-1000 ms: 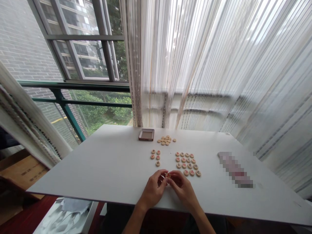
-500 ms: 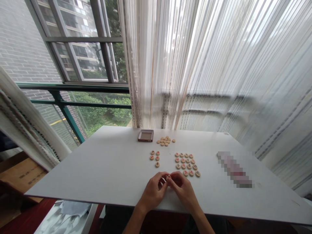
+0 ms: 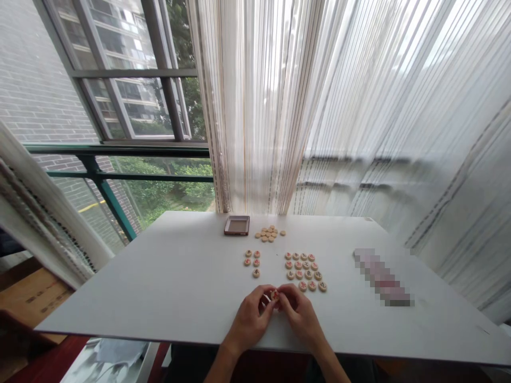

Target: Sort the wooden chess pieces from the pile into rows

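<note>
My left hand (image 3: 252, 314) and my right hand (image 3: 299, 314) meet over the near middle of the white table (image 3: 167, 287). Between their fingertips they pinch one round wooden game piece (image 3: 274, 294) with a red mark. Just beyond my right hand lies a grid of several such pieces (image 3: 304, 268). A smaller group of pieces (image 3: 252, 260) sits beyond my left hand. A loose cluster of blank-side pieces (image 3: 269, 233) lies farther back, beside a small dark box (image 3: 237, 225).
A blurred-out strip (image 3: 381, 276) lies on the table's right side. Sheer striped curtains (image 3: 359, 106) hang behind the table, and a window with a green rail (image 3: 120, 175) is at the left. A cardboard box (image 3: 27, 298) stands on the floor at the left.
Both hands stay together on the piece and have barely shifted. The camera has tilted slightly, so the table sits a little lower in view.
</note>
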A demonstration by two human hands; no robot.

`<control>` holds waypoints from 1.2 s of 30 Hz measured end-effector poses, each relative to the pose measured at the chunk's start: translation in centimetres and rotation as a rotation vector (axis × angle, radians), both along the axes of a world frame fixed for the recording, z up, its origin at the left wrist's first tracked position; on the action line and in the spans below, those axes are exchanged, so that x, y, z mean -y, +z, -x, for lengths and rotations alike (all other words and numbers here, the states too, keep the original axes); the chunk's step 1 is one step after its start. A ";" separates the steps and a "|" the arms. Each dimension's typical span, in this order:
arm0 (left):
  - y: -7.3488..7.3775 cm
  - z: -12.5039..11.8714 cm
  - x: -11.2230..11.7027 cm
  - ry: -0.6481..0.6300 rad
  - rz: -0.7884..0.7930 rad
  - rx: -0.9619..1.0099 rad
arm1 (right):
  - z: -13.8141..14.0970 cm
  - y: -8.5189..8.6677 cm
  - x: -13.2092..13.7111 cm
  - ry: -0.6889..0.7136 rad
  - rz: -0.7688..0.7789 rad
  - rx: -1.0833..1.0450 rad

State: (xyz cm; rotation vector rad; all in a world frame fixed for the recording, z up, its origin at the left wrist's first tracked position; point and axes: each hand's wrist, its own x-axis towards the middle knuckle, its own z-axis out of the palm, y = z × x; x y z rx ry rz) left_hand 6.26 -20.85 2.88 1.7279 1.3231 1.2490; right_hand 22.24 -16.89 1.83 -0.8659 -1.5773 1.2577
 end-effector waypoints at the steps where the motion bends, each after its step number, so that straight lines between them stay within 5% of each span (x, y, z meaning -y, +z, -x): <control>1: 0.1 0.0 0.0 0.003 0.000 0.005 | 0.0 0.1 0.1 0.008 -0.001 -0.016; 27: 0.3 -0.2 -0.2 0.032 0.089 0.131 | 0.5 0.0 0.9 -0.030 -0.226 0.202; 36: 0.3 0.0 -0.2 -0.007 0.069 0.094 | 0.4 -0.2 0.6 -0.058 -0.188 0.155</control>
